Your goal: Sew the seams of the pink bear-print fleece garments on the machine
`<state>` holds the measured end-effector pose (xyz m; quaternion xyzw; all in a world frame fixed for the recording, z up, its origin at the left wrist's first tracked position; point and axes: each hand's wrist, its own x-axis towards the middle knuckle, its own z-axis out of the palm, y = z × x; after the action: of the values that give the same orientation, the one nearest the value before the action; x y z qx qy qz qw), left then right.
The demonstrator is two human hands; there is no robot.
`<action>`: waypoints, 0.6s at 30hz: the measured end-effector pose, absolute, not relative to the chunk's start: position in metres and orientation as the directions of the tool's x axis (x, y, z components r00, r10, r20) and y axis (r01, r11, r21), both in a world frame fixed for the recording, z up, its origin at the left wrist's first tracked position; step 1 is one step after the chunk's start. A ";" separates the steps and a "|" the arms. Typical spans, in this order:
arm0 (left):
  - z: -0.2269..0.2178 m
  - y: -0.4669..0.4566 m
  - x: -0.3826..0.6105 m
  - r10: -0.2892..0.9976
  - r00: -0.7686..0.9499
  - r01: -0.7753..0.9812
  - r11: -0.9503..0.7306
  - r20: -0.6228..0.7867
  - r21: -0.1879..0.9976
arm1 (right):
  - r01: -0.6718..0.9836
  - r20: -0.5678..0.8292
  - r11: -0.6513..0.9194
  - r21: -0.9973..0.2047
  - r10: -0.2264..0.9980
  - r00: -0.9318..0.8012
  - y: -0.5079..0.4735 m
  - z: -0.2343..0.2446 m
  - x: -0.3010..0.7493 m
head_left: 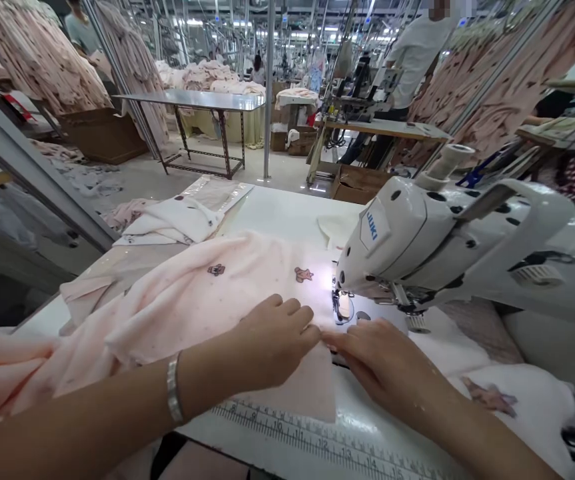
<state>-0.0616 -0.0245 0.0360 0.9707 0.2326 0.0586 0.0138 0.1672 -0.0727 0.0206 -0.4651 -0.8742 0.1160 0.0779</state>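
Pale pink fabric (187,307) with small printed figures spreads over the sewing table and droops off to the left. My left hand (280,340), a silver bracelet at its wrist, is closed on the fabric near its right edge. Close beside it, my right hand (372,353) pinches that same edge between thumb and finger, just in front of the presser foot (343,307). The white JUKI sewing machine (417,233) stands to the right, its lamp lighting the fabric's edge by the needle. Exactly how the fingertips grip is partly hidden.
A ruler strip (312,440) runs along the table's front edge. Folded white printed fabric (170,220) lies at the back left, and more white fabric (522,400) sits right of my right arm. Beyond are a metal table (202,100), hanging garments and a standing person (414,60).
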 end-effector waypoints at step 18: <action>0.018 -0.009 -0.063 0.400 0.861 0.334 -0.910 0.315 0.245 | 0.915 -0.019 0.389 -0.107 0.919 -0.393 -0.062 0.016 0.169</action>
<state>-0.0628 -0.0094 0.0184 0.9602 0.1911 0.1820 0.0912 0.1686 -0.0615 0.0157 -0.5506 -0.8330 0.0500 0.0219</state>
